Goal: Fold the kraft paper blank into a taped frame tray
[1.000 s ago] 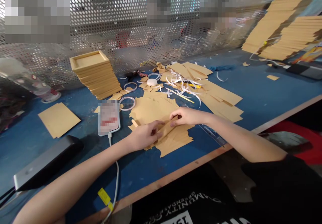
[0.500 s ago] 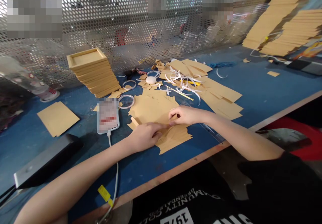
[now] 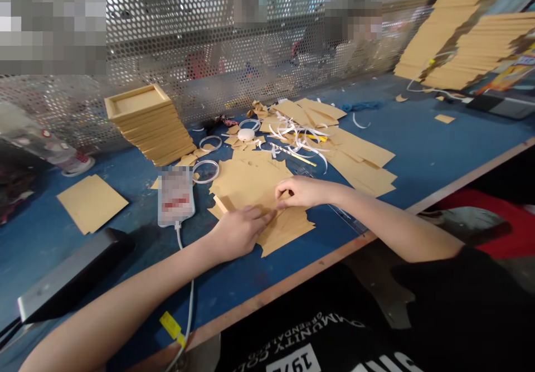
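Note:
My left hand (image 3: pixel 238 228) lies flat on a pile of tan cut paper sheets (image 3: pixel 254 185) in the middle of the blue table (image 3: pixel 422 143), fingers stretched out and pressing the top sheet down. My right hand (image 3: pixel 298 192) rests on the same sheet just to the right, with its fingertips pinching a folded edge. The two hands almost touch. A narrow raised tan strip (image 3: pixel 223 202) shows just left of my left hand's fingers.
A phone (image 3: pixel 175 195) on a white cable lies left of the pile. Behind are a stack of shallow tan trays (image 3: pixel 148 124), tape rings (image 3: pixel 205 170), white strips and more tan sheets (image 3: pixel 359 154). A perforated metal screen stands at the back. Tall tan stacks (image 3: pixel 460 43) stand at the far right.
The folded flap that stood up between my hands a second ago is now pressed flat. Both hands have slid slightly left and lower on the sheet.

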A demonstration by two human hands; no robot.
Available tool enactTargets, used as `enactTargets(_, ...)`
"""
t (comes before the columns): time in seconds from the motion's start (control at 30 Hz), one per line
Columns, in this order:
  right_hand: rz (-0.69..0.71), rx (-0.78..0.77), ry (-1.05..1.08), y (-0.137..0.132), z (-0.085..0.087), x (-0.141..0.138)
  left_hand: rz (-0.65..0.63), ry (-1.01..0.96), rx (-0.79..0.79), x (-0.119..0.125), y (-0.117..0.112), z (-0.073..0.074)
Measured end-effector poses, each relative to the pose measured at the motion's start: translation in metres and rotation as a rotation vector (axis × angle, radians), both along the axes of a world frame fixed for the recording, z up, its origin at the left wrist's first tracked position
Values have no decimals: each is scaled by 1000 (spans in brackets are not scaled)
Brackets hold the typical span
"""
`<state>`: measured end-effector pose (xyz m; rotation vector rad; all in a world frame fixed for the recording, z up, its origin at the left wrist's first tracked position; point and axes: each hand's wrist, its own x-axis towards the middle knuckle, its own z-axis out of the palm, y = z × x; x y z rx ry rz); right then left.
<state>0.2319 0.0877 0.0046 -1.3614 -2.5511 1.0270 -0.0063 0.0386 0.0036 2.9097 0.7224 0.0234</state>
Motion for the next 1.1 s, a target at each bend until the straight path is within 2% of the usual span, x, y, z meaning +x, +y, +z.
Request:
enactTargets(0.23, -61, -118, 96, 6, 9, 8, -23, 3, 38, 0, 0, 0)
enactTargets(0.33, -96, -123, 122, 8, 10, 14, -24, -10, 32, 0, 1, -1)
enactTargets(0.6, -128, -27, 89, 5, -4, 17, -24, -38, 10, 0, 2, -4)
enactTargets(0.77, -97, 12, 79, 3, -9, 19, -25, -24, -5, -1, 3, -4)
enactTargets(0.87, -61, 89, 117, 0, -11, 19, -25, -29, -6, 0, 3, -4)
enactTargets(1.1, -19, 200, 190, -5, -15, 19, 19, 19, 95, 1, 0, 1)
